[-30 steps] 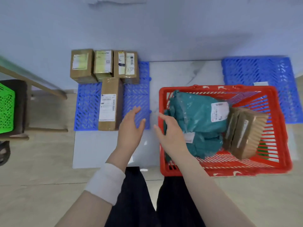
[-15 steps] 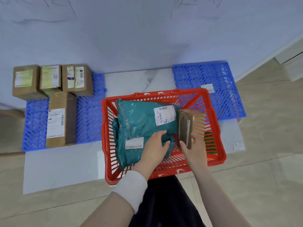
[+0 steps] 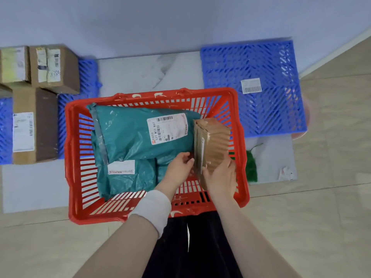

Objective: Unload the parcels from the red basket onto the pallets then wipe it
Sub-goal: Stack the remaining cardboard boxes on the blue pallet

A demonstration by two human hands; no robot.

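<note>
Both hands now in the red basket (image 3: 70, 157): left hand (image 3: 178, 167) and right hand (image 3: 219, 177), empty a second ago, clamp the upright cardboard parcel (image 3: 212, 141) from either side. Teal bags (image 3: 128, 135) stay inside. Next drop likely the far right blue pallet (image 3: 261, 117), bare except a label.

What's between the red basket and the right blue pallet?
Head view: nothing; the red basket rim overlaps the blue pallet edge, which carries only a loose label.

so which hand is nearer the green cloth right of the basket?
Right. The right hand grips the cardboard box by the basket's right wall, close to the green cloth; the left hand sits further left.
</note>
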